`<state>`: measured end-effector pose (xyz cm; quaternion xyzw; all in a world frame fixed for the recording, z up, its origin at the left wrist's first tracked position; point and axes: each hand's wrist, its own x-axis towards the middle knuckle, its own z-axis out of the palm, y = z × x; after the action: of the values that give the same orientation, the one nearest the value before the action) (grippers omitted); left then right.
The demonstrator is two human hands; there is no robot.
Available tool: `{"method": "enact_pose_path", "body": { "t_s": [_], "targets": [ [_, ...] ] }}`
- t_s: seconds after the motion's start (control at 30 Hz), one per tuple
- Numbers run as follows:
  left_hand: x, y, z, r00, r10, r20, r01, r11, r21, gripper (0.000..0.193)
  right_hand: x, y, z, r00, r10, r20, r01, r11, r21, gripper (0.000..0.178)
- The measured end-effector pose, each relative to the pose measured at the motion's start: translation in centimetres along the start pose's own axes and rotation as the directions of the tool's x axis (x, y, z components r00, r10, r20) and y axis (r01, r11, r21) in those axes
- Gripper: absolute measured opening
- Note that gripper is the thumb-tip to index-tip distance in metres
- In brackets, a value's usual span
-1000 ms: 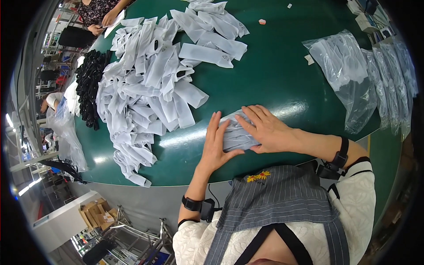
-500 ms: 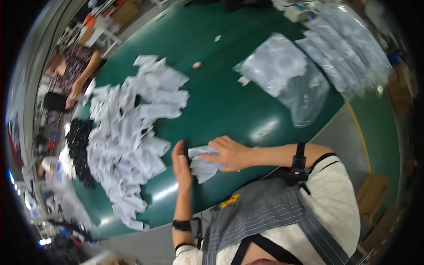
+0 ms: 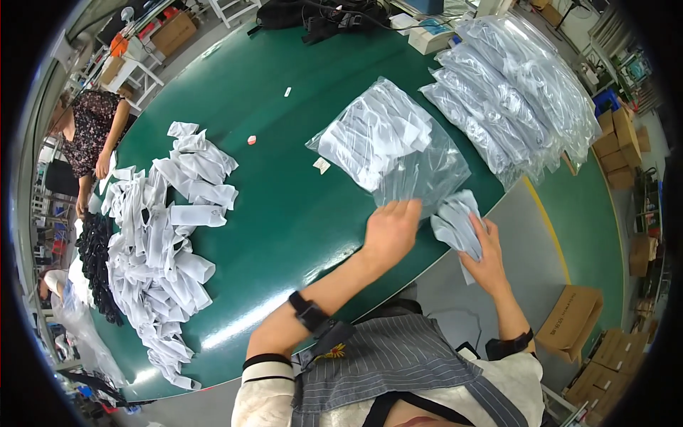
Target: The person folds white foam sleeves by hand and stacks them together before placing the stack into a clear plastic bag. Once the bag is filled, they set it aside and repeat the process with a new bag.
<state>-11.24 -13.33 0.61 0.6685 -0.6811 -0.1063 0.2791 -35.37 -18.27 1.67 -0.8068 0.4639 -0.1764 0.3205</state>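
My left hand (image 3: 393,229) is closed on the near edge of a clear plastic bag (image 3: 434,174) lying on the green table (image 3: 284,192). Inside that bag, toward its far end, are folded pale grey fabric pieces (image 3: 377,135). Just right of the bag's opening, my right hand (image 3: 486,260) grips a small bundle of pale grey fabric pieces (image 3: 455,219), fingers wrapped round its side. The bundle is over the table's near edge, outside the bag. A large heap of similar loose pieces (image 3: 153,263) spreads along the table's left.
Filled clear bags (image 3: 509,92) lie stacked at the far right. A black pile (image 3: 97,267) borders the heap, with another person (image 3: 92,135) beyond. Black items (image 3: 320,21) lie at the far edge. A cardboard box (image 3: 569,320) stands on the floor at right.
My hands have moved right from the table's near middle to the bag. The left now holds the bag's edge; the right has lifted the fabric bundle off the table. The view has shifted right.
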Motion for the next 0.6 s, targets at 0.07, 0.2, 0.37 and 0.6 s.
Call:
{"method": "enact_pose_path", "body": {
  "t_s": [0.07, 0.2, 0.37, 0.6],
  "targets": [
    [-0.1, -0.7, -1.4, 0.991, 0.076, -0.109, -0.081, 0.996, -0.043, 0.044, 4.1, -2.3, 1.0, 0.974, -0.219, 0.055, 0.216, 0.974, 0.062, 0.072],
    [1.3, 0.5, -5.6, 0.902, 0.272, -0.337, -0.317, 0.944, -0.088, 0.032, 12.2, -4.4, 5.0, 0.905, -0.407, 0.125, 0.381, 0.905, 0.189, 0.068],
    [2.1, 1.6, -6.6, 0.870, 0.385, -0.307, -0.434, 0.894, -0.111, 0.029, 16.0, -7.4, 8.0, 0.924, -0.381, 0.044, 0.379, 0.924, 0.046, 0.067],
    [2.8, 2.5, -3.9, 0.803, 0.519, -0.292, -0.563, 0.822, -0.088, 0.024, 19.6, -11.9, 14.2, 0.875, -0.479, -0.071, 0.428, 0.833, -0.352, 0.059]
  ]
}}
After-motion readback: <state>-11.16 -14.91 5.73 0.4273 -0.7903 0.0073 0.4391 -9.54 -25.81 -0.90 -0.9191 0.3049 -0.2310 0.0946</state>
